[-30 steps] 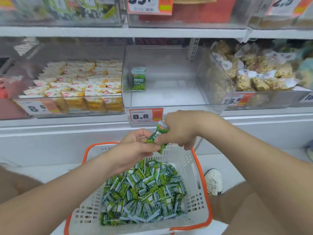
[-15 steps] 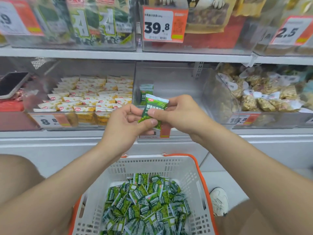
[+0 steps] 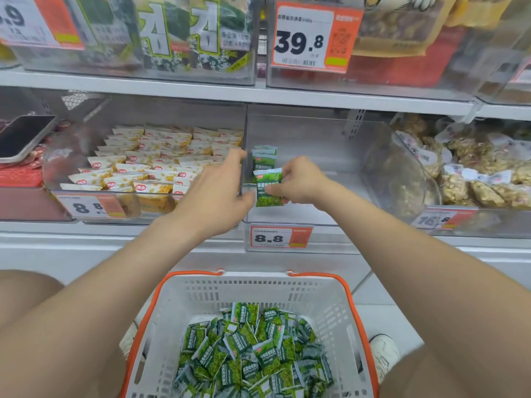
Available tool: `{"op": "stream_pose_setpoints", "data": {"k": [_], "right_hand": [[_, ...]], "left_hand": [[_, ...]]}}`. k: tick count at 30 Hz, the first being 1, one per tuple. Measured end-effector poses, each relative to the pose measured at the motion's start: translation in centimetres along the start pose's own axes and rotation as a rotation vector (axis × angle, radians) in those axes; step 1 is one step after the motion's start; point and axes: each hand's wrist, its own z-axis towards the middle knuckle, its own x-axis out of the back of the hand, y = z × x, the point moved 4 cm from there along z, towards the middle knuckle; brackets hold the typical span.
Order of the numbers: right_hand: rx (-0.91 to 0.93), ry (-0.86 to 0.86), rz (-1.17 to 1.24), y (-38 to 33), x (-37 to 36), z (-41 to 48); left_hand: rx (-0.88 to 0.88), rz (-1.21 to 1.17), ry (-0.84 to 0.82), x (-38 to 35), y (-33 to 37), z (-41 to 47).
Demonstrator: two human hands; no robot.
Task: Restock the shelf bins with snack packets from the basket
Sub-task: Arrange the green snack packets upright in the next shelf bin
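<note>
Well, the right hand has the green packet pinched at its right edge, thumb in front and curled fingers behind, holding it upright just inside the mouth of the clear bin. A few matching standing packets lean at the back, at twelve o'clock from the held one. The left hand sits at nine o'clock of the packet, fingers stretched out and loose towards the bin's left wall; whether its thumb brushes the packet I cannot tell.

The packet looks light, a soft crinkly pouch with slick film and loose contents, so it should bend rather than break. A pinch on the flat sealed edge, as now, seems the surest hold; squeezing the belly might let it slide.

Half a second ago both hands held this packet together, short of the shelf front above the basket. Now the left has let go and spread, and the packet has travelled forward into the bin. The heap of green packets waits in the basket at six o'clock.
</note>
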Motion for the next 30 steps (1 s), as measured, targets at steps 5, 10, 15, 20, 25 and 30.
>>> {"op": "stream_pose_setpoints", "data": {"k": [5, 10, 15, 20, 25, 30], "right_hand": [[-0.036, -0.008, -0.237, -0.4, -1.9, 4.7], [-0.011, 0.128, -0.413, -1.5, -1.7, 6.7], [-0.076, 0.278, -0.477, -1.9, -1.7, 6.3], [-0.057, 0.123, -0.400, -1.6, -2.9, 6.2], [0.029, -0.118, -0.366, -1.7, -2.3, 4.8], [0.109, -0.042, -0.307, -1.7, 0.0, 1.2]], "left_hand": [[-0.048, 0.088, -0.035, 0.6, -0.4, 1.1], [-0.089, 0.162, -0.055, 0.5, -0.2, 1.4], [-0.112, 0.187, -0.043, 0.4, -0.2, 1.1], [-0.129, 0.142, -0.030, 0.5, -0.2, 0.2], [-0.159, 0.091, -0.040, 0.3, -0.4, -0.5], [-0.174, 0.017, 0.114, 0.9, -0.3, -1.7]]}}
